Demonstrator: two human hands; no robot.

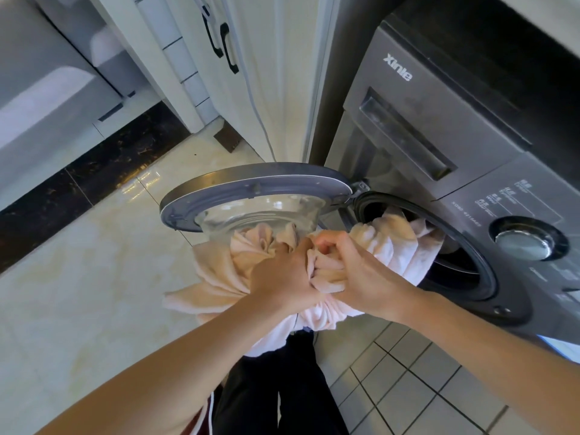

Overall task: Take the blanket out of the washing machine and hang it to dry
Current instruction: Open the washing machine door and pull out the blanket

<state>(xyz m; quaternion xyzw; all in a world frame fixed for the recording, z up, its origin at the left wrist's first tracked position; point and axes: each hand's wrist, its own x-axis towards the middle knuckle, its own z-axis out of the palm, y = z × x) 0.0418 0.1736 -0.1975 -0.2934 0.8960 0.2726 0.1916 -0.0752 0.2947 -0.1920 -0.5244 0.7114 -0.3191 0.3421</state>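
Blanket (219,271) roughly half out of washing machine (439,146) drum, left hand (282,277) and right hand (361,277) both clamped on bunched fabric; hanging not started.

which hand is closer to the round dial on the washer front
Right. The right hand grips the blanket on the side toward the dial; the left hand grips it farther away, just below the open door.

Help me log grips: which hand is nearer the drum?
The right hand, gripping the blanket beside the drum; the left hand grips it by the door.
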